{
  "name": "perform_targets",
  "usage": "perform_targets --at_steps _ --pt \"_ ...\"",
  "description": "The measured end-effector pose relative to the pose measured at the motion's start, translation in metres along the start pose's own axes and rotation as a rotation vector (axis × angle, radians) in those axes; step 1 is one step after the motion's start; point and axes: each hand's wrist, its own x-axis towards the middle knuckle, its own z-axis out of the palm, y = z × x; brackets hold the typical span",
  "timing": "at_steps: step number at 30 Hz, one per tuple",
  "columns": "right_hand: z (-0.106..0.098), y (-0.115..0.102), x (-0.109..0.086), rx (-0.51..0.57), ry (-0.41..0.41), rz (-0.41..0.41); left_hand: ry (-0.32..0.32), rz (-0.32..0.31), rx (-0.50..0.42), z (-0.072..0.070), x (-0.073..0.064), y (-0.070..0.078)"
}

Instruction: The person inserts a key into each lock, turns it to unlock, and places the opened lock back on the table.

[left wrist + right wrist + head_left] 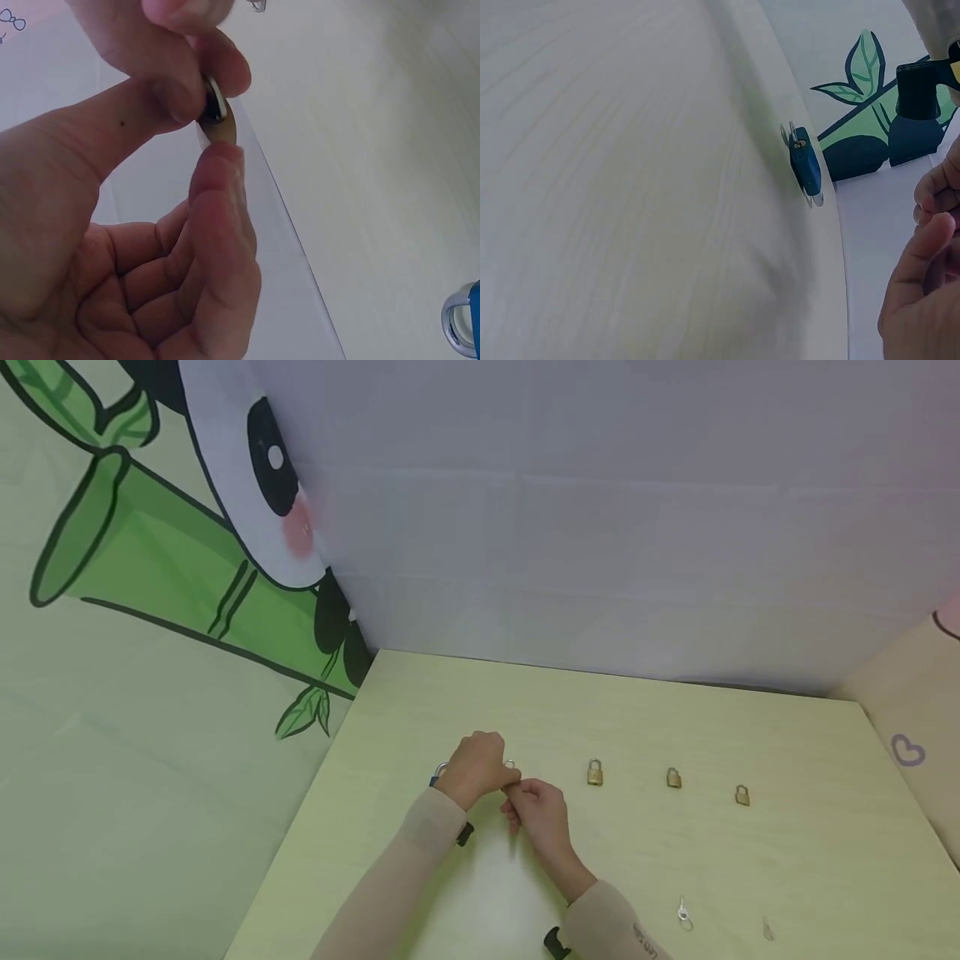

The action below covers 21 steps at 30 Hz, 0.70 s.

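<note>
Over the left part of the table (pixel 637 852), btwn the blue lock (pixel 806 166) and the 3 brass locks (pixel 674 782): small thing (pixel 219 126), up at the fingertips of both hands. L hand (pixel 477 768): thumb and finger bent in, almost closed, pinching the small thing. R hand (pixel 538 810): pinching the same thing from the other side, hardly any gap left.

Prob. fine two-hand work. Best to hold firm w/ L hand and move just R hand. Go slow, line up straight b4 any push, don't force. Stay low over the wood in case of a drop. If stuck, stop, wiggle a bit, try again.

Hard to see: most of the small thing, under fingertips. Brassy side w/ dark and shiny bits showing, but can't tell lock or key. Just past the fingers, silver loop (pixel 510 764); can't tell if joined on. Mostly hidden behind L hand in head view: blue lock. Cut off in right wrist view: both hands. Lower right, key (pixel 682 912) and pale thing (pixel 767 929), too faint to name.
</note>
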Motion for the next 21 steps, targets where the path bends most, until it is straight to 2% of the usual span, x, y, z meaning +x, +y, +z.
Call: perform_targets --at_steps 2,4,8,11,17,21 --pt "-0.004 -0.001 0.000 -0.080 0.004 -0.027 -0.007 -0.017 0.005 0.000 0.001 0.001" --pt "-0.008 -0.003 -0.001 -0.181 -0.011 -0.088 -0.009 -0.028 0.015 0.000 0.002 0.001" --pt "-0.017 -0.007 -0.005 -0.477 -0.041 -0.264 -0.011 -0.039 0.030 0.000 0.004 0.002" --pt "-0.023 -0.012 -0.008 -0.687 -0.053 -0.345 -0.014 -0.038 0.029 0.001 0.005 0.002" --pt "-0.032 -0.020 -0.012 -0.973 -0.053 -0.420 -0.009 -0.042 0.032 0.004 0.008 0.001" --pt "-0.038 -0.022 -0.014 -1.061 -0.041 -0.445 -0.011 -0.045 0.023 0.005 0.010 0.003"
